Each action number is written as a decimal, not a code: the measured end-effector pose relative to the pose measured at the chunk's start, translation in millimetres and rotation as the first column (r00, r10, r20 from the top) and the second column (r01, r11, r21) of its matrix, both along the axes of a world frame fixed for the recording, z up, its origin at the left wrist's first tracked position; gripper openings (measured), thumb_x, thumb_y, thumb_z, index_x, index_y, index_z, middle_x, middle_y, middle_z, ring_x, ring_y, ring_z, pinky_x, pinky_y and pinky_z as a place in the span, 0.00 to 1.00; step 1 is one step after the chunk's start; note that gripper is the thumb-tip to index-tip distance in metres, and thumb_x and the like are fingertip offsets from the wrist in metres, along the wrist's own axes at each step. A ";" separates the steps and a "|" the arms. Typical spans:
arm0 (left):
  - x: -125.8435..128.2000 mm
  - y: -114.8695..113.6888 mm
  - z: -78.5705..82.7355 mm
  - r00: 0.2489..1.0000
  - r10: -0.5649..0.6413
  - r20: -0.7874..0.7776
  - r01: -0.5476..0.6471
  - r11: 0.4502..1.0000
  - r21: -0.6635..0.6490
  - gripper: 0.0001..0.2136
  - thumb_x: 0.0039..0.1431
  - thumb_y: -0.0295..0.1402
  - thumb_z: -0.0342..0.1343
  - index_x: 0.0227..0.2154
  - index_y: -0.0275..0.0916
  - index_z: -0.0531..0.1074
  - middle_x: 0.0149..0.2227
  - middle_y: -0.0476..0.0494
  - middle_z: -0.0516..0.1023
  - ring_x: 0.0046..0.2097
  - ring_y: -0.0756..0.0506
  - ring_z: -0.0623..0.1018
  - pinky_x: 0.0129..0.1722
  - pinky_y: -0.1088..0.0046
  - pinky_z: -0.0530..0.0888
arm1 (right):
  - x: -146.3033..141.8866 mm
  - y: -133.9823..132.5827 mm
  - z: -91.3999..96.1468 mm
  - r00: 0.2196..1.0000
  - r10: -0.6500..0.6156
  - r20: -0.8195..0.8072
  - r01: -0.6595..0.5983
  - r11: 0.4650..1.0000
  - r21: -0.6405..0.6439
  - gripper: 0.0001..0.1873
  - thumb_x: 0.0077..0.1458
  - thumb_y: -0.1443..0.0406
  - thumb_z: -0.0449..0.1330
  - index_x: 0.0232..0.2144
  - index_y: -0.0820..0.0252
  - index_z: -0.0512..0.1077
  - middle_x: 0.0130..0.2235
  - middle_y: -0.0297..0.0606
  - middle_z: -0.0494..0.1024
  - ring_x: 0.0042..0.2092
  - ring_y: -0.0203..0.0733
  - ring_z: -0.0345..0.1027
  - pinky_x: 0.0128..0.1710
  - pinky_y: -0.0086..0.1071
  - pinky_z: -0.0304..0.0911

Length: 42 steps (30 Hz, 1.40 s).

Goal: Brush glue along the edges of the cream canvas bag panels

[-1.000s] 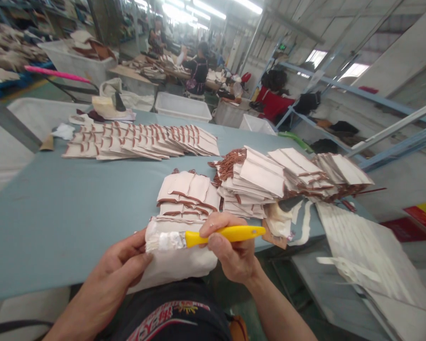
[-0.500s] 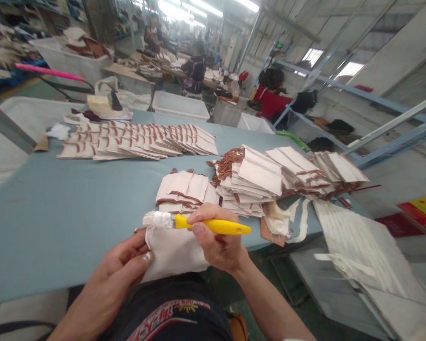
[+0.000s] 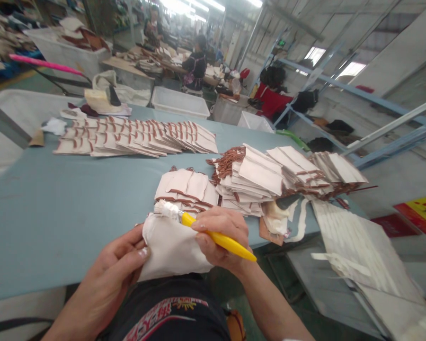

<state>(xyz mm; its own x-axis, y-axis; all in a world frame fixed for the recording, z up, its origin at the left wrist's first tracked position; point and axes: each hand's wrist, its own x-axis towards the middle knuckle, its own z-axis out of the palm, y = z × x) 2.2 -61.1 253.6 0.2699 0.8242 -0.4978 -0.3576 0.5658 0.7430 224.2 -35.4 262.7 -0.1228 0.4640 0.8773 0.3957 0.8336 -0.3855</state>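
Note:
My right hand (image 3: pixel 224 237) grips a paintbrush (image 3: pixel 216 236) by its yellow handle, its white-coated bristles pointing left. The bristles lie at the top edge of a cream fabric piece (image 3: pixel 173 248). My left hand (image 3: pixel 122 258) pinches that piece at its left edge, thumb on top, with white specks on the thumb. The lower part of the piece rests against the table's front edge near my dark apron. Just beyond the brush sits a small stack of cream pieces with brown edges (image 3: pixel 188 185).
Overlapping rows of brown-edged cream pieces (image 3: pixel 135 137) lie at the far side of the blue-green table (image 3: pixel 57 208). Taller stacks (image 3: pixel 257 173) stand on the right, beside a board with whitish streaks (image 3: pixel 362 255). White bins (image 3: pixel 180 103) and people are beyond.
The brush head has moved right and slightly up along the top edge of the fabric piece, and its handle now slopes more steeply down to the right. My left hand still holds the edge.

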 end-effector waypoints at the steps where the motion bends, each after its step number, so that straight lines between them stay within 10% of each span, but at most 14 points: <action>1: -0.1 -0.1 0.0 1.000 0.022 0.008 -0.022 1.000 -0.014 0.30 0.47 0.33 0.78 0.57 0.43 0.84 0.47 0.41 0.92 0.46 0.35 0.89 0.46 0.65 0.86 | 2.7 -0.9 1.1 1.000 -0.017 0.003 0.017 1.000 0.000 0.04 0.73 0.63 0.62 0.44 0.52 0.77 0.33 0.34 0.87 0.33 0.39 0.85 0.35 0.30 0.81; 16: 3.1 11.4 2.2 0.994 0.084 0.074 -0.073 0.988 -0.136 0.31 0.25 0.21 0.77 0.41 0.43 0.89 0.45 0.38 0.92 0.44 0.30 0.90 0.40 0.65 0.87 | 10.0 -5.7 4.7 0.994 -0.071 0.083 0.067 0.996 0.052 0.06 0.76 0.61 0.60 0.44 0.53 0.77 0.34 0.33 0.87 0.32 0.36 0.82 0.35 0.28 0.78; 29: 5.4 4.0 5.8 0.998 0.063 0.004 -0.063 0.997 -0.034 0.33 0.43 0.31 0.77 0.57 0.40 0.84 0.43 0.40 0.92 0.46 0.33 0.89 0.45 0.66 0.85 | 10.9 -8.3 8.5 0.996 -0.073 -0.051 0.071 0.997 -0.042 0.04 0.70 0.66 0.64 0.45 0.50 0.77 0.33 0.33 0.86 0.32 0.42 0.84 0.34 0.33 0.80; 42: 0.4 9.8 -11.1 0.990 0.046 -0.131 -0.036 0.996 0.077 0.28 0.36 0.32 0.78 0.47 0.42 0.87 0.39 0.45 0.90 0.34 0.43 0.83 0.31 0.77 0.78 | -19.9 -9.1 -1.5 0.990 -0.002 -0.138 -0.007 0.998 -0.066 0.04 0.73 0.62 0.62 0.44 0.50 0.77 0.32 0.33 0.86 0.30 0.39 0.82 0.33 0.31 0.79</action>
<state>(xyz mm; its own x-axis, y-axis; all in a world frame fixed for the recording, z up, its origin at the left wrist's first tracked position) 2.6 -51.3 242.4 0.1709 0.8694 -0.4636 -0.2743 0.4939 0.8251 204.2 -44.5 261.2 -0.0036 0.5214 0.8533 0.3328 0.8053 -0.4906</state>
